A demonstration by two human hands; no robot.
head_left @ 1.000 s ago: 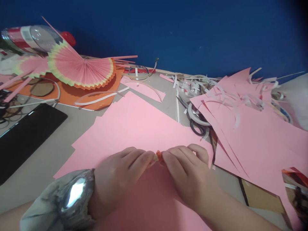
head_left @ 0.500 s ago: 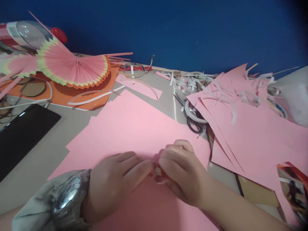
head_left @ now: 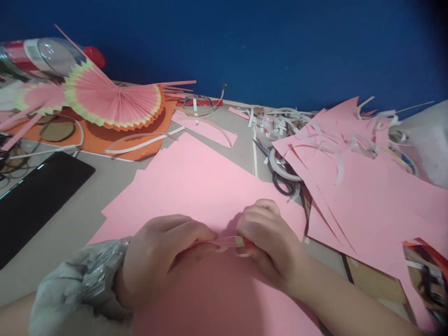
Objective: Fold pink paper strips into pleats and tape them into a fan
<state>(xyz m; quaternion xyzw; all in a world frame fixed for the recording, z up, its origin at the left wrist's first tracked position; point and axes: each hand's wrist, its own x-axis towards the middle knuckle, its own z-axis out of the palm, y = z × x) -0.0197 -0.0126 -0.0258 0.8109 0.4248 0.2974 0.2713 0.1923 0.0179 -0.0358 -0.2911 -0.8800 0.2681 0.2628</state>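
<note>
Thin strip (head_left: 226, 241) stretched between left hand (head_left: 164, 254) and right hand (head_left: 269, 245)

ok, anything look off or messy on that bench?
Yes. Curled white offcuts litter the far side, and the scissors lie half buried under slashed pink sheets. A bottle lies on its side, far left. Both the left hand and right hand pinch a small paper strip.

The thin strip (head_left: 227, 241) is blurred, its ends hidden; scissors (head_left: 278, 185) lie half buried under pink sheets (head_left: 350, 196).
</note>
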